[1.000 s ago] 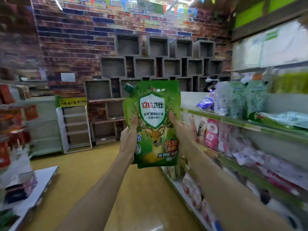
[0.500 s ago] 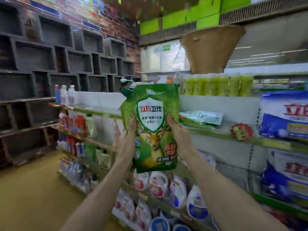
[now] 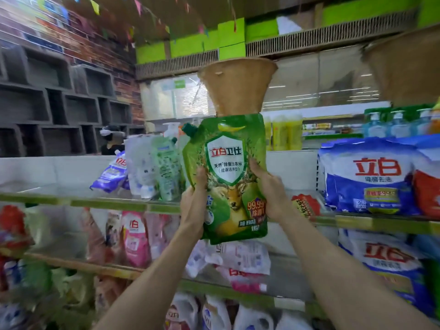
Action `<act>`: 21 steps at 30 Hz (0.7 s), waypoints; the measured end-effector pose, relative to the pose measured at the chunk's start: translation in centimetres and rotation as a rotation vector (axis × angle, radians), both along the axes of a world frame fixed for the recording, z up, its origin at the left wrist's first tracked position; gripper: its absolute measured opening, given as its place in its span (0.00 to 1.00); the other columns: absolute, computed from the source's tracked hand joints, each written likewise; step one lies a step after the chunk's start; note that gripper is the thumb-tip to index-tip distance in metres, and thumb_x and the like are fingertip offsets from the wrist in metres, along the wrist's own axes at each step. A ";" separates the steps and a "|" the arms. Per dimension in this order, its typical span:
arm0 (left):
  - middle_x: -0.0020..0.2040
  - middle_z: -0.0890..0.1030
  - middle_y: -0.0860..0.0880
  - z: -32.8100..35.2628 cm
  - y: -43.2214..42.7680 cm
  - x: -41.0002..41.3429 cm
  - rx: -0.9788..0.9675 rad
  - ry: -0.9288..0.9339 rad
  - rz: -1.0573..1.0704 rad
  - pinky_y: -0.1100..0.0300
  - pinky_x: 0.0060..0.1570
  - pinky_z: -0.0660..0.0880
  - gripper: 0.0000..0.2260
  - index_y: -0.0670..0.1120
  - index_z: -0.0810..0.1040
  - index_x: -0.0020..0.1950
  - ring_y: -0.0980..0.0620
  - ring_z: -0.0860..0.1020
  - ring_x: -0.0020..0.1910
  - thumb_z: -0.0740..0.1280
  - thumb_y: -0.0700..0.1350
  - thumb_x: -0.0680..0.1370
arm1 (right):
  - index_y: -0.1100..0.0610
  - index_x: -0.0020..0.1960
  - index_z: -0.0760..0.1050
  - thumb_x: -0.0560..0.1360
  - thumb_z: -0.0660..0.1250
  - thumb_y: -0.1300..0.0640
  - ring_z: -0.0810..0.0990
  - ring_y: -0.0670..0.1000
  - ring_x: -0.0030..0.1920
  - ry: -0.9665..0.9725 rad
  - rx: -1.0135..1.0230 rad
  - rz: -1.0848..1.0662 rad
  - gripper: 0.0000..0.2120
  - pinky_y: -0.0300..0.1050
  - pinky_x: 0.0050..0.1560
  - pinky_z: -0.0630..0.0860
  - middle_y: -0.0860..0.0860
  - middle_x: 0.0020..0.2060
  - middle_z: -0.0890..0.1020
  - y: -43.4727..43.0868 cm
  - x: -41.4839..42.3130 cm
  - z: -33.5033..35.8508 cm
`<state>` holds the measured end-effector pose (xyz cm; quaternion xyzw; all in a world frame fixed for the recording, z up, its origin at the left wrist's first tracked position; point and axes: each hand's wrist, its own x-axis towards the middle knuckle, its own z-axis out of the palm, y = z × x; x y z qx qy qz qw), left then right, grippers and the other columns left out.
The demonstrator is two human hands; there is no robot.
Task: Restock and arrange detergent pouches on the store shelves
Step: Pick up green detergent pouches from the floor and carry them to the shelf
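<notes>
A green detergent pouch (image 3: pixel 226 182) with a white shield label, a deer picture and a dark green spout cap is held upright in front of the upper shelf (image 3: pixel 119 202). My left hand (image 3: pixel 193 206) grips its left edge and my right hand (image 3: pixel 270 194) grips its right edge, thumbs on the front. Behind it to the left, white and pale green pouches (image 3: pixel 154 167) stand on that shelf beside a tilted purple pouch (image 3: pixel 110 173).
Big blue and white detergent bags (image 3: pixel 371 177) fill the upper shelf on the right. Pink and white pouches (image 3: pixel 134 236) sit on the middle shelf, white bottles (image 3: pixel 214 315) on the lowest. A tan cone-shaped lamp shade (image 3: pixel 238 86) hangs above. A person (image 3: pixel 110 141) stands behind the shelving.
The view has swung right from the aisle to face the shelves. Both hands still hold the green pouch upright, now level with the upper shelf.
</notes>
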<state>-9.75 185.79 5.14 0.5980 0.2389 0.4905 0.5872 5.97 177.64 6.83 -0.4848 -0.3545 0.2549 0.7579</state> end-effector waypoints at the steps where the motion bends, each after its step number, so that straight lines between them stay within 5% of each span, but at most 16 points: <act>1: 0.51 0.82 0.35 0.3 0.8 1.0 0.001 -0.008 -0.008 0.31 0.58 0.75 0.41 0.37 0.80 0.52 0.37 0.82 0.50 0.62 0.76 0.68 | 0.62 0.57 0.80 0.56 0.78 0.33 0.86 0.64 0.50 -0.022 0.006 0.006 0.41 0.65 0.58 0.79 0.59 0.49 0.87 0.7 0.9 0.4; 8: 0.50 0.86 0.39 1.9 6.0 7.4 -0.035 -0.089 0.011 0.37 0.55 0.79 0.31 0.41 0.83 0.51 0.39 0.84 0.51 0.67 0.69 0.71 | 0.61 0.60 0.79 0.60 0.77 0.38 0.84 0.63 0.55 -0.147 -0.028 0.119 0.37 0.61 0.60 0.78 0.60 0.53 0.86 3.9 6.3 2.9; 10: 0.52 0.85 0.41 2.2 7.1 9.6 -0.016 -0.066 -0.002 0.40 0.56 0.78 0.31 0.41 0.82 0.54 0.39 0.83 0.53 0.65 0.69 0.72 | 0.59 0.58 0.78 0.58 0.78 0.40 0.86 0.60 0.50 -0.173 -0.027 0.180 0.35 0.56 0.53 0.83 0.59 0.49 0.87 4.5 7.8 3.4; 12: 0.44 0.87 0.47 2.4 8.3 11.7 -0.005 -0.051 -0.036 0.47 0.50 0.80 0.25 0.45 0.84 0.47 0.43 0.84 0.48 0.65 0.68 0.74 | 0.57 0.55 0.77 0.58 0.79 0.42 0.87 0.56 0.44 -0.189 -0.024 0.217 0.31 0.50 0.44 0.84 0.55 0.43 0.88 5.0 9.5 4.0; 16: 0.35 0.87 0.52 2.9 10.3 16.2 0.006 -0.027 -0.187 0.58 0.36 0.80 0.22 0.46 0.83 0.41 0.54 0.86 0.34 0.66 0.64 0.75 | 0.56 0.58 0.79 0.66 0.77 0.49 0.86 0.58 0.50 -0.211 -0.009 0.100 0.22 0.51 0.44 0.83 0.56 0.51 0.87 5.3 12.7 5.2; 21: 0.54 0.86 0.41 4.8 11.3 22.6 -0.024 0.010 -0.519 0.40 0.59 0.78 0.34 0.45 0.83 0.58 0.39 0.84 0.54 0.68 0.71 0.68 | 0.58 0.57 0.81 0.72 0.74 0.53 0.87 0.59 0.46 -0.077 0.088 -0.236 0.16 0.55 0.43 0.84 0.58 0.50 0.87 4.8 16.9 5.6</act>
